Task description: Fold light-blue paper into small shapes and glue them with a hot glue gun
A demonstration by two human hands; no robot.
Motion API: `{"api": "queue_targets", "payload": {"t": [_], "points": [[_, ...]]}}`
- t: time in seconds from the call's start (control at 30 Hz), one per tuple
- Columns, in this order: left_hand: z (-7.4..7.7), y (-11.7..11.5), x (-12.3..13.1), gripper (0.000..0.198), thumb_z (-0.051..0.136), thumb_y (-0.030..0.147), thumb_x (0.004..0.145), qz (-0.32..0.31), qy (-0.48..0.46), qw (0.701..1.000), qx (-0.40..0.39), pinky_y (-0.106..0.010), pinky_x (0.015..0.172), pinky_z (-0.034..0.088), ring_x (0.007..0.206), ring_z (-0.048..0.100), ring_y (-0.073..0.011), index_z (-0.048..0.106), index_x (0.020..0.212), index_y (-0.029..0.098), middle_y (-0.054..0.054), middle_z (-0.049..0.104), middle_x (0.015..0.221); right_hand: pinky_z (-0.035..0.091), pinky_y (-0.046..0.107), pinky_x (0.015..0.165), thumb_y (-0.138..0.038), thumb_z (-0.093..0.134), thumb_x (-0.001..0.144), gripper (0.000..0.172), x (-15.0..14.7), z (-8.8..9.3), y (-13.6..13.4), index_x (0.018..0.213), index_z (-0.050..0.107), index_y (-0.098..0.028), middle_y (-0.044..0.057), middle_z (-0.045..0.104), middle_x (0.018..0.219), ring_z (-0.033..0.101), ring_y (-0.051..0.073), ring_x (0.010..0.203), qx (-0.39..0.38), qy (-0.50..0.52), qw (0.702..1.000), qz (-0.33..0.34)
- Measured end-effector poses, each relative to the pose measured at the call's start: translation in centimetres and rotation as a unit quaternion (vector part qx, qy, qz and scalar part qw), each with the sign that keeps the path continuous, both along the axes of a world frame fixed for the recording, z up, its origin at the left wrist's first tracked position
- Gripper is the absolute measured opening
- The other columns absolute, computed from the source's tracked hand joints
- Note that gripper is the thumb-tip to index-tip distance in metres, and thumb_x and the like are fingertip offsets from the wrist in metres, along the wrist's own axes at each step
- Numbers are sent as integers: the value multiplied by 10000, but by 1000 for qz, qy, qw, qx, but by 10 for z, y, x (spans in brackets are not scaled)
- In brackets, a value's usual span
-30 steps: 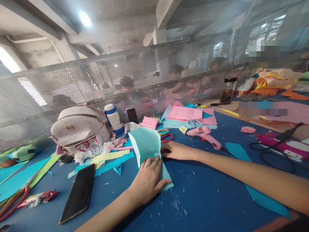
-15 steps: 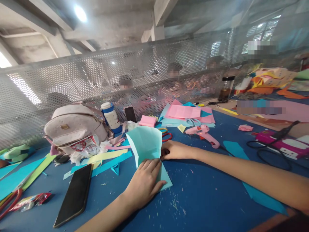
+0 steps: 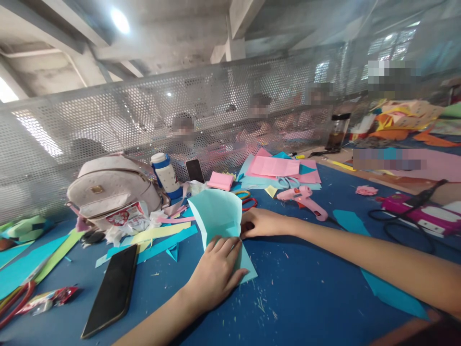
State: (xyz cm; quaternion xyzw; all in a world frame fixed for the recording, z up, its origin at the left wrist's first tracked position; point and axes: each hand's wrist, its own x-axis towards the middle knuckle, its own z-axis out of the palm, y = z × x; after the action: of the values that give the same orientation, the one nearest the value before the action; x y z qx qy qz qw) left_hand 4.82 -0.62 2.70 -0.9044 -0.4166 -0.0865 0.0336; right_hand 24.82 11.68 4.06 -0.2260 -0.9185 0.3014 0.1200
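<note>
A light blue sheet of paper [image 3: 218, 211] lies folded on the blue table, its far part bent upward and its near corner flat. Across its lower part my left hand [image 3: 218, 266] rests palm down, fingers laid out flat and thumb apart. At the sheet's right edge my right hand [image 3: 261, 224] has its fingers curled in and pinching the paper; the fingertips are partly hidden. Just beyond that hand are scissors with red and yellow handles [image 3: 249, 203], partly covered by the sheet.
Left of the paper lie a black phone [image 3: 111, 290] and blue paper strips [image 3: 169, 244]. A pale backpack [image 3: 111, 187] and a white-and-blue bottle [image 3: 165, 175] stand behind. A pink glue gun [image 3: 302, 199] and a magenta power strip [image 3: 414, 214] lie right. A perforated metal screen [image 3: 126, 115] borders the table.
Both hands and the light blue paper stay almost exactly in place. Behind the screen, a person's head has shifted slightly left.
</note>
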Motion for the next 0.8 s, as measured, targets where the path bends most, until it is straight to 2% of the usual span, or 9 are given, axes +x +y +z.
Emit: {"api": "queue_targets", "payload": {"t": [0.37,0.57,0.63,0.73,0.8], "points": [[-4,0,-1,437,404,362,983,-23,-21,1000,5,-496,1103,379,1250,515,-281,462,1353,137,-139,556,1361,384,235,604,-229,654,802,99,-2,-4,0,865,704,-171,14,686,784,573,135,684,3,12,999,-34],[-2,2,0,530,449,357,966,-5,-40,999,-6,-500,1020,449,1244,513,-295,330,1470,242,-144,476,1439,383,235,587,-250,686,789,124,-3,-2,1,886,694,-173,5,674,771,578,137,678,-2,30,997,-65],[-5,4,0,538,457,382,963,4,-52,999,-6,-496,1016,456,1254,503,-305,351,1462,209,-159,468,1445,397,240,599,-270,691,796,135,-3,-3,2,884,683,-167,11,677,782,586,143,692,-4,41,997,-72],[-7,8,-3,503,455,394,965,8,-89,996,-14,-483,1035,451,1242,518,-295,437,1401,144,-162,541,1378,432,257,653,-314,693,809,200,-3,-3,3,927,655,-157,37,688,866,606,160,758,-4,63,994,-90],[-4,11,-8,453,435,374,977,8,-124,992,-27,-470,1039,450,1216,546,-278,483,1367,148,-139,585,1338,454,265,693,-341,689,817,263,-3,-4,4,1000,634,-160,52,690,949,617,166,809,-7,76,992,-98]]}}
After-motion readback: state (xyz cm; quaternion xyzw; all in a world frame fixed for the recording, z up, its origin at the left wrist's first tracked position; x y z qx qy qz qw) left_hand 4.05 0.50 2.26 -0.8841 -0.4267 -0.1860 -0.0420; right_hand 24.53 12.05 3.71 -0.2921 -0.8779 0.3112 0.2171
